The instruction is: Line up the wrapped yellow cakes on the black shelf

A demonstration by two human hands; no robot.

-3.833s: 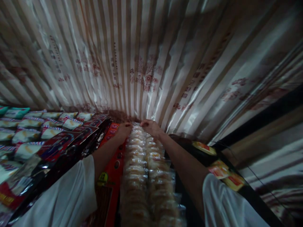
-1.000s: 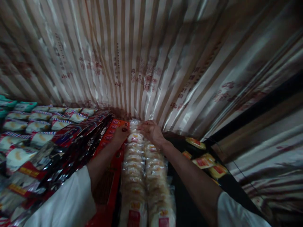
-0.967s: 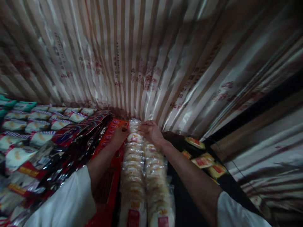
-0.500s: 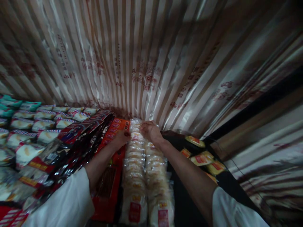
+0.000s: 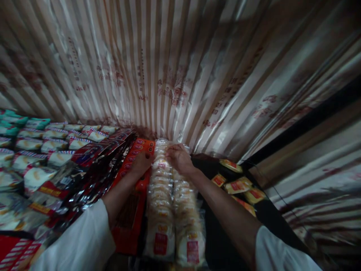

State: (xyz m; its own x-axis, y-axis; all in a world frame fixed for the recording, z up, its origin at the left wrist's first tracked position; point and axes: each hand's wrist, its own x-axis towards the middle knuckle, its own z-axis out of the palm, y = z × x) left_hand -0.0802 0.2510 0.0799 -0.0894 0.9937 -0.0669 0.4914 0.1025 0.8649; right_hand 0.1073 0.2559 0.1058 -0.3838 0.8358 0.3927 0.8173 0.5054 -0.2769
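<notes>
Two rows of clear-wrapped, pale round cakes run away from me, a left row and a right row, with red and yellow labels at the near ends. My right hand is at their far end, its fingers bent together on a wrapped cake at the top of the left row. My left hand has its fingers curled in beside the left row, over the orange-red packs. What its fingertips hold, if anything, is too dark to see.
Dark red glossy packets lie stacked at left, beyond them rows of white packets and green packets. Several yellow-red packets lie on a black surface at right. A striped, shiny curtain hangs behind, crossed by a dark bar.
My left hand has shifted slightly left and upward, a little away from the left row. My right hand stays at the far end of the rows. The view has moved slightly.
</notes>
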